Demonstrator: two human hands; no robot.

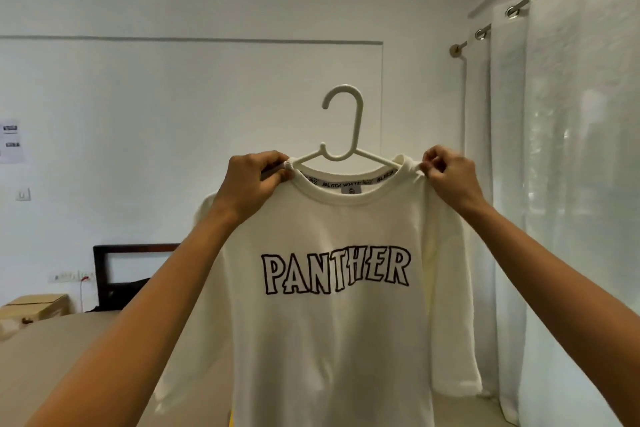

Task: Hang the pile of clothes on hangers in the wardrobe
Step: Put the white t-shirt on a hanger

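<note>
A cream T-shirt [332, 340] with "PANTHER" outlined in black hangs in front of me on a white plastic hanger [346, 121], whose hook points up and curls left. My left hand [254, 180] grips the shirt's left shoulder at the collar, over the hanger's arm. My right hand [446, 172] pinches the fabric of the right shoulder beside the collar. Both arms are raised at head height. The hanger's arms are mostly hidden inside the shirt. No wardrobe or clothes pile is in view.
A bed [69, 357] with a beige sheet lies below, with a dark headboard [135, 270] against the white wall. A cardboard box [38, 307] stands at the left. White curtains [561, 184] on a rod hang at the right.
</note>
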